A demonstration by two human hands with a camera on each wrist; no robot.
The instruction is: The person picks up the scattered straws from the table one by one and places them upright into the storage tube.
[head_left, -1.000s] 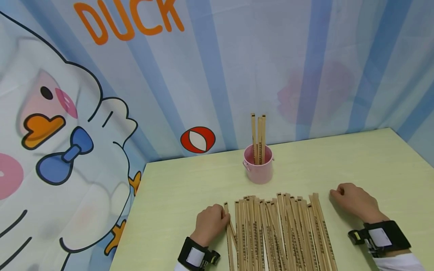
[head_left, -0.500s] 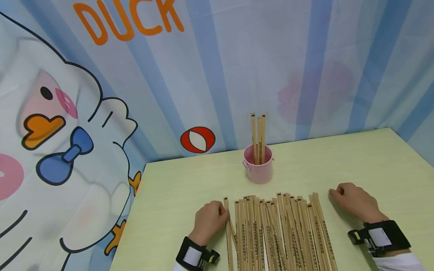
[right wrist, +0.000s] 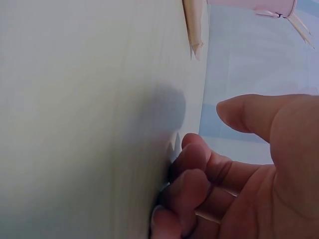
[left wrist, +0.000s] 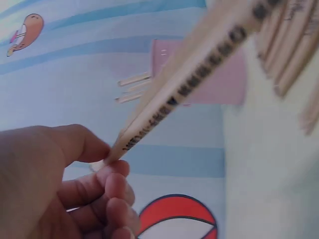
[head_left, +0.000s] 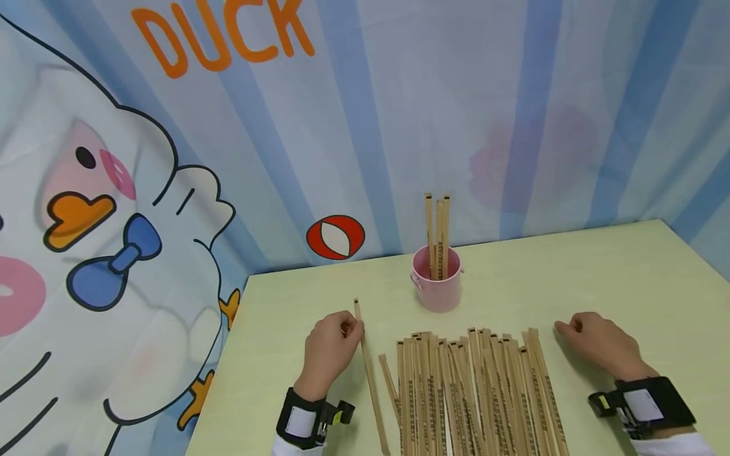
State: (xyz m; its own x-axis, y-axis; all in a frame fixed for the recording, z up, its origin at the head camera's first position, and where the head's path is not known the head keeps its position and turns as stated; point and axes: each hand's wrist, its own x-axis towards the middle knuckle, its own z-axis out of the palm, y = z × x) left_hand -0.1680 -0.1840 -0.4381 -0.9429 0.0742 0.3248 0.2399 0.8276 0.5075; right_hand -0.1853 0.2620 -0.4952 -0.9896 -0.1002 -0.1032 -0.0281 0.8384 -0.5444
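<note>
My left hand [head_left: 329,347] pinches a long, slim pack of paper-wrapped chopsticks [head_left: 373,396] near its far end, between thumb and fingertips. In the left wrist view dark printing runs along this pack [left wrist: 169,102]. To its right lies a row of similar packs [head_left: 476,392], side by side and cut off by the bottom of the head view. A separate pack [head_left: 388,380] slants against the row's left side. My right hand [head_left: 601,342] rests on the table right of the row, fingers loosely curled and holding nothing; the right wrist view shows thumb and fingers apart.
Behind the row stands a small pink bucket [head_left: 438,296] with 3 upright packs [head_left: 439,231] in it. The pale yellow table [head_left: 296,297] ends at a blue-striped cloth backdrop [head_left: 388,126] with a duck printed on it.
My left hand has moved left and away from me, drawing the pinched pack off the row's left side and tilting it. The right hand stays put. The head view has shifted slightly.
</note>
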